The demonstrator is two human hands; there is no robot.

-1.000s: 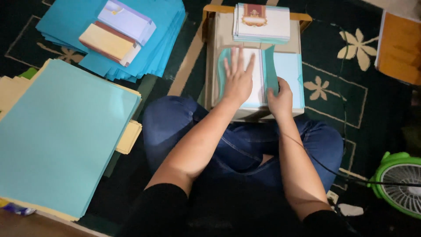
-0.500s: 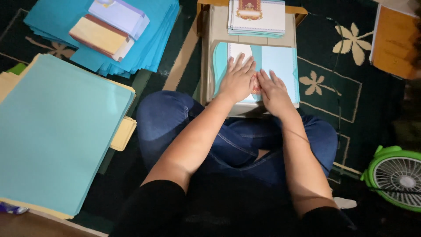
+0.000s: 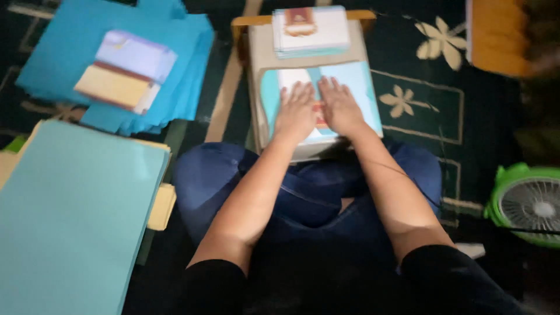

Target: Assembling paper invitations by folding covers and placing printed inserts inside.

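Observation:
I sit cross-legged on a carpet with a small low table (image 3: 259, 87) in front of my knees. On it lies a light blue folded sheet (image 3: 361, 87) with a white card (image 3: 291, 76) partly tucked inside. My left hand (image 3: 296, 111) presses flat on the left half, fingers spread. My right hand (image 3: 339, 106) lies flat beside it on the right half, the two hands almost touching. Neither hand grips anything. A stack of printed white cards (image 3: 310, 30) rests at the table's far end.
A big pile of light blue sheets (image 3: 76, 216) lies at my left. Behind it, darker blue sheets (image 3: 192, 70) carry two small packs (image 3: 125, 70). A green fan (image 3: 528, 201) stands at the right, an orange-yellow object (image 3: 496, 35) at the far right.
The right flap of the blue sheet, held up a second ago, has been folded down flat. Both hands now press side by side on it. The view shifted slightly.

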